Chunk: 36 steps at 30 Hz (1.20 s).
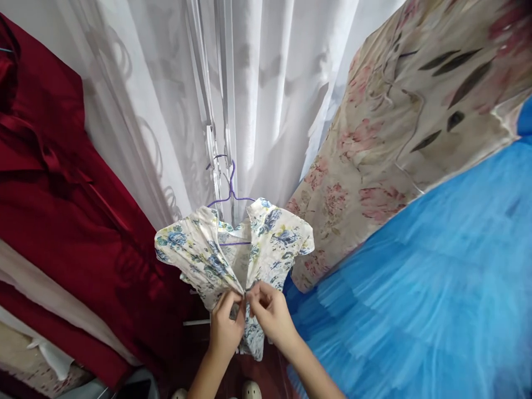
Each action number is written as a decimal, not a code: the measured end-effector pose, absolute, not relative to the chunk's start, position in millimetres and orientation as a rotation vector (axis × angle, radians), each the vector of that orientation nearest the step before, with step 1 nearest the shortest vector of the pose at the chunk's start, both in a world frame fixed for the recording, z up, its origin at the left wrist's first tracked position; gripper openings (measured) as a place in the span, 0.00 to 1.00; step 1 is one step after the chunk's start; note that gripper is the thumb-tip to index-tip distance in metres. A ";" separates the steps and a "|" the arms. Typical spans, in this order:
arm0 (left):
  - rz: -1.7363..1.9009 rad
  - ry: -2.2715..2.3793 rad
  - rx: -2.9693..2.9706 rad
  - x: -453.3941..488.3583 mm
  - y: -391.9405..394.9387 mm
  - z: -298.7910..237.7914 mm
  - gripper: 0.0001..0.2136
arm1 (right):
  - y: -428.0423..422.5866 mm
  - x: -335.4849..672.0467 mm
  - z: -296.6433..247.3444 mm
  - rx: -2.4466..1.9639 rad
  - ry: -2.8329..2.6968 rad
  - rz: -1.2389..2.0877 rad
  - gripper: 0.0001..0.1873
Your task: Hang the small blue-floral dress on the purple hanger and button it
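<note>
The flowered shirt hangs from a purple hanger before the far curtain, the left hand and right hand pinching its front edges, apparently drawing them together, so the next move seems to need level edges and steady fingertips.

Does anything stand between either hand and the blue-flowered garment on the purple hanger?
Nothing visible does: the left hand and right hand pinch the blue-flowered garment at its front edges. The red garment and blue ruffled fabric are off to the sides.
</note>
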<state>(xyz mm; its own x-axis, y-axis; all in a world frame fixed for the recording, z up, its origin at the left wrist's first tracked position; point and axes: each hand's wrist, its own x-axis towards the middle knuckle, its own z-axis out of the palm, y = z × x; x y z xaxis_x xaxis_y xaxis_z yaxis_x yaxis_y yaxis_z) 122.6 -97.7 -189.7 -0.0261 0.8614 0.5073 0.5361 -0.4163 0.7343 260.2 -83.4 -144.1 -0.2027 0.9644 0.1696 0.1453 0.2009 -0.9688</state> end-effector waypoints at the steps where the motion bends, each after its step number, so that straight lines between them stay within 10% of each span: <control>1: 1.369 1.455 1.946 122.2 -98.7 -183.3 0.08 | -79.0 267.0 -139.8 -1.073 -1.645 0.982 0.10; 18: 0.800 1.418 2.092 110.6 -127.9 -143.0 0.07 | 14.2 252.2 17.8 -0.678 -1.989 0.055 0.07; 27: 1.531 1.212 2.015 59.7 -47.5 -34.1 0.17 | -10.9 227.9 1.0 -0.770 -1.543 0.585 0.10; 36: 1.421 1.143 2.267 74.3 -9.8 7.9 0.08 | -22.0 190.7 -21.8 -0.758 -1.029 0.830 0.12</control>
